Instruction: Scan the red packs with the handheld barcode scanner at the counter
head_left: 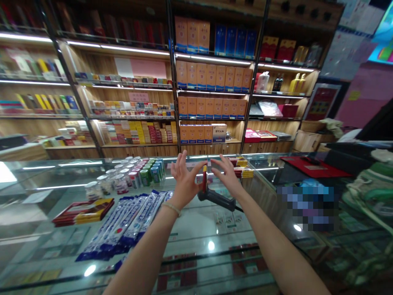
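Note:
My left hand (186, 180), with a bracelet on its wrist, is raised over the glass counter. Its thumb and forefinger close on a narrow red and yellow packet (204, 179), seen almost edge-on and upright. My right hand (227, 175) hovers just right of the packet, fingers spread and bent toward it; whether a fingertip touches it is hard to tell. Just below both hands, a black handheld scanner (219, 199) lies on the glass, its cable running right. Left of my left forearm, blue and white long packets (129, 223) lie fanned out.
Red and yellow packets (84, 211) lie on the left; similar ones (244, 167) are stacked behind my right hand. Jars (119, 183) and green cans (145, 177) stand in rows. A red mat (313, 167) and a green bag (373, 192) are on the right. Stocked shelves (211, 108) line the wall.

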Action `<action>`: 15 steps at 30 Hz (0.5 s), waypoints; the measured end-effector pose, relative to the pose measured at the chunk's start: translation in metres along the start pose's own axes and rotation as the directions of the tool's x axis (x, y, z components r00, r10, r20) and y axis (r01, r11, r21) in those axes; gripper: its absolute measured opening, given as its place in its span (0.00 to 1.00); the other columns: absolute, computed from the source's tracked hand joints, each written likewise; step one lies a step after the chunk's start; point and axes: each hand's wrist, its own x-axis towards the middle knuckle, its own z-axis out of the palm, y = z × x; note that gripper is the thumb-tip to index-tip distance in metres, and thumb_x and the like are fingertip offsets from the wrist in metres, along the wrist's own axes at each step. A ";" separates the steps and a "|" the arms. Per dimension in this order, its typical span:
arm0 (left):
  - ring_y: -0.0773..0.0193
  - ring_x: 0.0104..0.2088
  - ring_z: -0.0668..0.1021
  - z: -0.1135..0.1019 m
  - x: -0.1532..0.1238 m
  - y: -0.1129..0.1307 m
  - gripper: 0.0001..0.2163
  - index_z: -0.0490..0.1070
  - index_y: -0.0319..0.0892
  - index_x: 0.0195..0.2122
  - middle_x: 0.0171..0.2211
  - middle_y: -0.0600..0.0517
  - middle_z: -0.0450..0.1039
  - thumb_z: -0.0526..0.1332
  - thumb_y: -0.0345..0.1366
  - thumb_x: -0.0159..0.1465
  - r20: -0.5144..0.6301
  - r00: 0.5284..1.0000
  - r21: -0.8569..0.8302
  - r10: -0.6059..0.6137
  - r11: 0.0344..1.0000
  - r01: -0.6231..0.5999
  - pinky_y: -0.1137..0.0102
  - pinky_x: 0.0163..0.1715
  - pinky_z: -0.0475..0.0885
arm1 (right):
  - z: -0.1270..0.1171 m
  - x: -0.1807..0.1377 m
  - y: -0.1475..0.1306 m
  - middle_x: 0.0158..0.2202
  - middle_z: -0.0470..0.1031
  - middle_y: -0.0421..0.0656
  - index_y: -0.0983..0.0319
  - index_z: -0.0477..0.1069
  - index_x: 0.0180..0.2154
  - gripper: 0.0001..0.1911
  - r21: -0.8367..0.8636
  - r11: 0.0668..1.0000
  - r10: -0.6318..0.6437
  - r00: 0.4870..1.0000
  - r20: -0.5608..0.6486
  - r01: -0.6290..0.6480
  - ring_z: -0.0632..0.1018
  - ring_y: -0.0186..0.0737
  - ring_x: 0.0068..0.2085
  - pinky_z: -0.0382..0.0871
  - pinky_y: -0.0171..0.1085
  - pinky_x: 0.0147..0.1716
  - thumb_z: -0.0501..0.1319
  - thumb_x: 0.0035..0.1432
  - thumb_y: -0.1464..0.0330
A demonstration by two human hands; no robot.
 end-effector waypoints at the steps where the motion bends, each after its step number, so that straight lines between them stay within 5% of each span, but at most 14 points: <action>1: 0.35 0.76 0.45 0.001 -0.001 0.001 0.26 0.75 0.57 0.60 0.78 0.45 0.35 0.72 0.43 0.60 0.010 1.000 -0.002 0.017 1.000 -0.017 0.38 0.71 0.43 | 0.000 0.001 0.005 0.75 0.56 0.39 0.46 0.79 0.55 0.23 0.019 0.999 0.047 0.998 0.047 -0.048 0.49 0.54 0.77 0.40 0.63 0.73 0.66 0.61 0.47; 6: 0.36 0.76 0.46 0.006 -0.003 0.004 0.30 0.75 0.60 0.60 0.78 0.44 0.36 0.76 0.44 0.55 0.054 0.996 -0.009 0.077 0.997 -0.077 0.39 0.71 0.41 | 0.003 0.002 0.019 0.76 0.52 0.37 0.45 0.80 0.53 0.25 0.149 0.977 0.120 0.971 0.206 -0.152 0.45 0.52 0.78 0.33 0.63 0.73 0.66 0.59 0.43; 11: 0.35 0.76 0.46 0.005 -0.003 0.001 0.28 0.75 0.58 0.60 0.78 0.42 0.37 0.73 0.50 0.59 0.047 0.994 -0.007 0.094 0.996 -0.094 0.38 0.70 0.40 | 0.001 0.003 0.023 0.74 0.60 0.41 0.49 0.83 0.46 0.26 0.171 0.978 0.093 0.986 0.141 -0.117 0.51 0.53 0.77 0.43 0.61 0.73 0.68 0.54 0.41; 15: 0.34 0.76 0.43 0.001 -0.002 -0.006 0.29 0.73 0.54 0.62 0.78 0.43 0.30 0.71 0.51 0.61 0.051 0.990 -0.031 0.130 0.991 -0.129 0.37 0.70 0.38 | -0.005 0.006 0.024 0.74 0.60 0.44 0.53 0.83 0.41 0.27 0.177 0.978 0.082 0.985 0.154 -0.109 0.49 0.53 0.77 0.38 0.58 0.74 0.68 0.52 0.39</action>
